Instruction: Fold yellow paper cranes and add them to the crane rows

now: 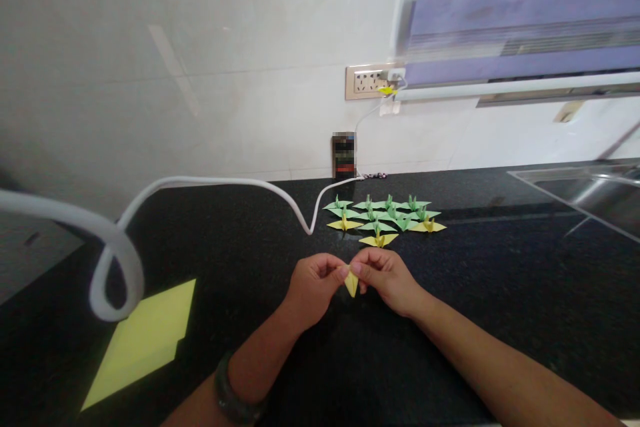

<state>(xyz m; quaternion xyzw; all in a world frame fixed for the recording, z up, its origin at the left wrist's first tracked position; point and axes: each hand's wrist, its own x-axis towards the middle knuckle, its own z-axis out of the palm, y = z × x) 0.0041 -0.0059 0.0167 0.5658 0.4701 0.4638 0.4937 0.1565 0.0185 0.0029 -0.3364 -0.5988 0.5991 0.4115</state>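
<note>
A small folded piece of yellow paper (352, 285) is pinched between my two hands above the dark countertop, its pointed end toward me. My left hand (315, 285) grips its upper left side with thumb and fingertips. On the upper right side, my right hand (387, 280) does the same. Just beyond my fingers stand several folded paper cranes in rows, mostly green, such as a green crane (377, 227). Among them are a few yellow ones, the nearest being a yellow crane (379, 240). The paper parts under my fingertips are hidden.
Yellow paper sheets (145, 333) lie at left, under a looping white cable (225, 180). A phone-like device (344, 155) leans on the wall below a socket panel (370, 82) with a charger plugged in. A metal sink (590, 193) is at right.
</note>
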